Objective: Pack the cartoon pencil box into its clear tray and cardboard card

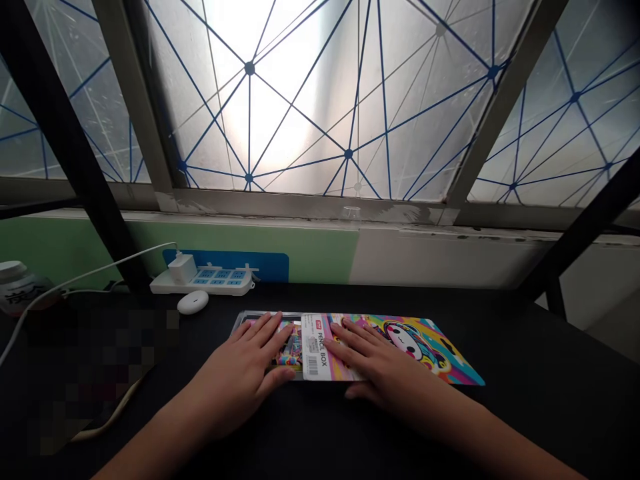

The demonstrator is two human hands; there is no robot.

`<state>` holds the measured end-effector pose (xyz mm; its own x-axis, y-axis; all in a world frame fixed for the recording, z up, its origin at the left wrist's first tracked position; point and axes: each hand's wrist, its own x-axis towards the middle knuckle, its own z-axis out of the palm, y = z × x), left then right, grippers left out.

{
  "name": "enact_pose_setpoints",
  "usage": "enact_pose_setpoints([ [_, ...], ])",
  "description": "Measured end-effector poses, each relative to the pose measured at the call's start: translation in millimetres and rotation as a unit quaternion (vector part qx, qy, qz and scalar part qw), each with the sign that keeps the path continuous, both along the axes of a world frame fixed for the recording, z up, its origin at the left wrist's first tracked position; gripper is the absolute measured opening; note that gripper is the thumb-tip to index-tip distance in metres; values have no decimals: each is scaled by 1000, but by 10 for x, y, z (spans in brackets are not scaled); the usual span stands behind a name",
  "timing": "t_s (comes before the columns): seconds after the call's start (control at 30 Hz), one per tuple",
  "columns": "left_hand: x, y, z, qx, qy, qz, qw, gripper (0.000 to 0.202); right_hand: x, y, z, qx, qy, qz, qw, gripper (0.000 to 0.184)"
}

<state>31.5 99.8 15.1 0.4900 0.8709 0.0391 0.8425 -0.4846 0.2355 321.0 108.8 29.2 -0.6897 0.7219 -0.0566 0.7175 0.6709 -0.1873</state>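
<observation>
A flat pencil box [317,350] lies on the black table [550,407], with a colourful cartoon cover and a white barcode label reading "PENCIL BOX". A silver metal rim [241,320] shows at its left end, around a patterned part mostly hidden by my left hand [240,367]. My left fingers spread over that end, with the thumb at the near edge. My right hand [373,363] lies across the cover just right of the label, its thumb at the near edge. The box's near side is partly hidden by both hands.
A white power strip [205,283] with a plugged-in charger [183,269] stands at the table's back, beside a white oval case [193,302]. A white cable [100,267] runs left towards a white-lidded jar [17,287]. A pixelated patch [95,373] hides part of the table's left side.
</observation>
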Motion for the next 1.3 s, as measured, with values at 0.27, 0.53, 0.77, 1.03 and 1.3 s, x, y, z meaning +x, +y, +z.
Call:
enact_pose_setpoints([
  [0.27,-433,87,61,-23,-4,108,994,64,297,184,-158,78,3,14,997,70],
  [0.53,-562,168,83,-6,-13,117,993,62,680,301,145,202,41,-58,977,65],
  [0.77,-553,335,70,22,-20,87,996,56,-49,-481,99,284,39,59,956,60],
  [1.03,-293,405,211,83,11,80,993,46,-1128,-557,-422,130,54,108,984,68],
  [1.3,-232,346,10,118,5,68,991,49,-1113,-265,-191,-20,143,105,984,56],
])
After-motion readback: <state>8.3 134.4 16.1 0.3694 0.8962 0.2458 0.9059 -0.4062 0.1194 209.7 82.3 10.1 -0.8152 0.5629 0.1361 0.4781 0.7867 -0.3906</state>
